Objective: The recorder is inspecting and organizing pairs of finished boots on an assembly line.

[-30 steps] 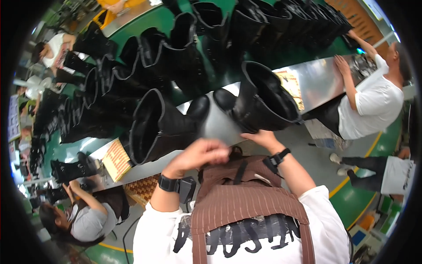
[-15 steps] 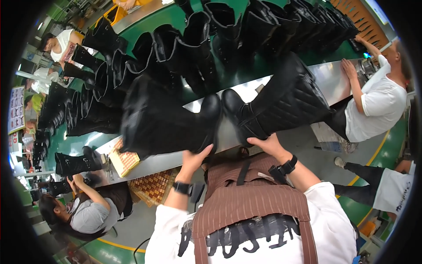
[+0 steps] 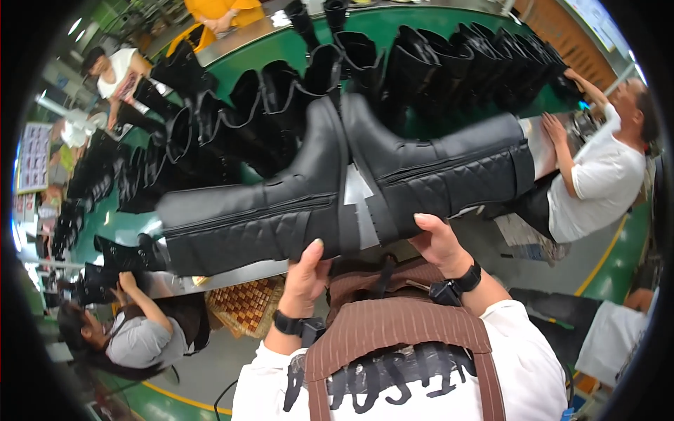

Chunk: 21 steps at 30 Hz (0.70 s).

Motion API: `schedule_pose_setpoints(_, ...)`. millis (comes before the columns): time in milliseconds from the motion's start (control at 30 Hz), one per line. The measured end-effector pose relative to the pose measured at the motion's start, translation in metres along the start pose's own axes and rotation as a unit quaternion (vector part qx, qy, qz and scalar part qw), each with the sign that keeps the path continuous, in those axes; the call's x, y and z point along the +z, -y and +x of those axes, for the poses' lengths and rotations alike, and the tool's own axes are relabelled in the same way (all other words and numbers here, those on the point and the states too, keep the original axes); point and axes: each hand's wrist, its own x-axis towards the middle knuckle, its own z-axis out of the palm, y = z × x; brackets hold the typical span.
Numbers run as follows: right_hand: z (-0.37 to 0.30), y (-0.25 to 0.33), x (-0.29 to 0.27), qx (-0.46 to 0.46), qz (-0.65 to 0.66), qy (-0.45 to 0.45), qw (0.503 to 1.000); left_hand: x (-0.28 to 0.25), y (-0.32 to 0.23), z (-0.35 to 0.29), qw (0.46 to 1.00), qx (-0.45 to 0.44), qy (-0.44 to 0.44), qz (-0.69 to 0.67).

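Two tall black boots lie on their sides in my hands, soles facing each other and toes pointing away from me. My left hand (image 3: 304, 282) is closed on the heel end of the left boot (image 3: 242, 203), whose shaft stretches out to the left. At the heel of the right boot (image 3: 439, 156), my right hand (image 3: 441, 247) grips with the thumb on the near side; that shaft runs off to the right. Both show a long zipper and quilted panels. The fingers beneath are mostly hidden.
Rows of upright black boots (image 3: 414, 63) stand on a green conveyor (image 3: 239, 49) beyond a metal ledge (image 3: 544, 151). A person in a white shirt (image 3: 604, 168) works at right; another in grey (image 3: 144, 337) sits at left. Below the ledge is a checkered woven mat (image 3: 242, 305).
Both boots have turned in my hands: their toes now point farther away from me and the zippered sides face up. My grip stays near the heels.
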Motion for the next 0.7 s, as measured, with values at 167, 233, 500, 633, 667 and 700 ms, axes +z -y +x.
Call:
schedule_pose_setpoints(167, 0.012, -0.008, 0.009, -0.021, -0.001, -0.014, 1.0, 0.009, 0.004, 0.007, 0.997, -0.002, 0.052, -0.064)
schedule_pose_setpoints(233, 0.012, -0.007, 0.011, -0.02, -0.009, -0.015, 1.0, 0.01, 0.005, 0.007, 0.998, 0.006, 0.047, -0.048)
schedule_pose_setpoints(500, 0.011, -0.007, 0.005, -0.014, -0.021, -0.006, 1.0, 0.011, 0.005, 0.005, 0.998, 0.003, 0.035, -0.049)
schedule_pose_setpoints(633, 0.013, -0.008, 0.003, -0.034, -0.009, -0.002, 0.999, 0.013, 0.003, 0.009, 0.998, 0.028, 0.055, -0.003)
schedule_pose_setpoints(667, 0.013, -0.008, 0.003, -0.067, -0.033, -0.008, 0.997, 0.013, 0.002, 0.012, 0.998, 0.028, 0.059, -0.004)
schedule_pose_setpoints(700, 0.012, -0.007, 0.004, -0.09, -0.068, -0.02, 0.993, 0.012, 0.001, 0.014, 0.998, 0.02, 0.054, 0.016)
